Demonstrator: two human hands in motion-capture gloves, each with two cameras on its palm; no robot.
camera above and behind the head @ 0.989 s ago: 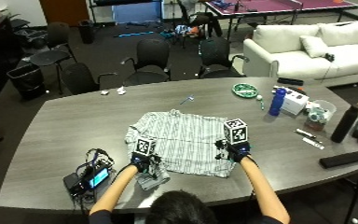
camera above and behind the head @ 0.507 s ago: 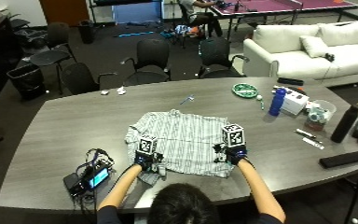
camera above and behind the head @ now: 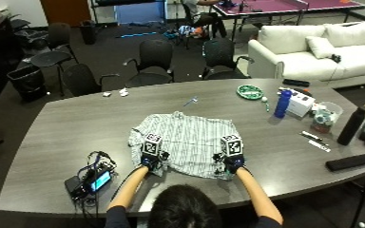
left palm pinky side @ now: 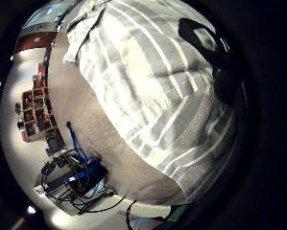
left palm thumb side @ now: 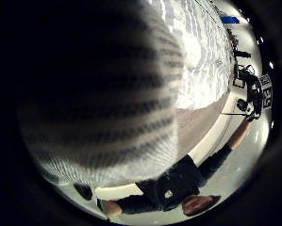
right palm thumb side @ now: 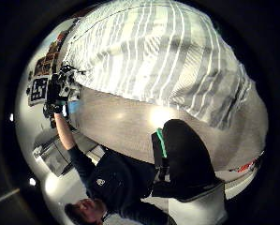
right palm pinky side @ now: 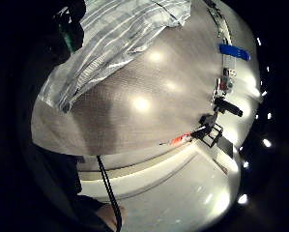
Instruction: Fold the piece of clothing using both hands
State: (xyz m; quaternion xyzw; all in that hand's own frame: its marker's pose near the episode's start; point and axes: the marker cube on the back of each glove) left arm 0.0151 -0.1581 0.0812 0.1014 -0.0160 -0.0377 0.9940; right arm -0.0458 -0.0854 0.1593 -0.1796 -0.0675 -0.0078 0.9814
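Striped shirt (camera above and behind the head: 186, 142) flat, rumpled on table (camera above and behind the head: 75, 137)

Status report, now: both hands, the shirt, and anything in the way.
Left hand and right hand both on near hem of striped shirt. Shirt spread flat on table, not yet folded. Nothing in the way.

1. A shirt (camera above and behind the head: 186, 142) lies flat on the tabletop (camera above and behind the head: 75, 128), near the person's edge.
2. The left hand (camera above and behind the head: 149, 161) sits at the shirt's near left edge, the right hand (camera above and behind the head: 232, 164) at its near right edge.
3. A device with cables (camera above and behind the head: 92, 178) lies left of the shirt.
4. A bottle (camera above and behind the head: 283, 103) stands far right.
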